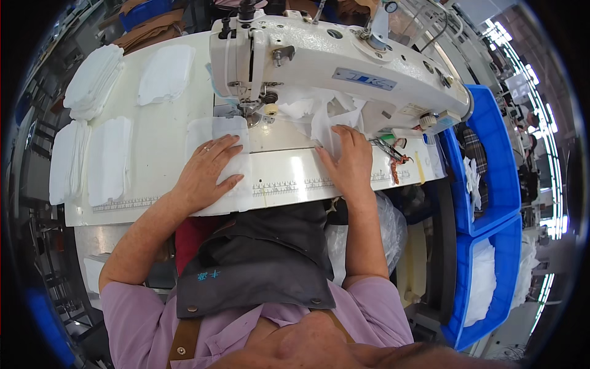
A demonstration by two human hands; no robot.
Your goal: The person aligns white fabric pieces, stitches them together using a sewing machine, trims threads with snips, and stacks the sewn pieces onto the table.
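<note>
My left hand [211, 169] lies with fingers spread on a white fabric piece [233, 198], pressing it to the sewing machine's bed. The fabric's far end reaches the presser foot and needle area [251, 111] of the white sewing machine [301, 55]. Under the machine's arm, my right hand [351, 157] has its thumb and fingers around the near edge of another white fabric piece [326, 126], which is creased and partly raised. The fingertips' exact grip on it is partly hidden.
Stacks of white fabric pieces [93, 80] lie on the left of the table [153, 132]. A ruler strip [295, 186] runs along the front edge. Small scissors [388, 149] lie at right, near orange threads [395, 169]. Blue bins [501, 147] holding cloth stand beyond the right end.
</note>
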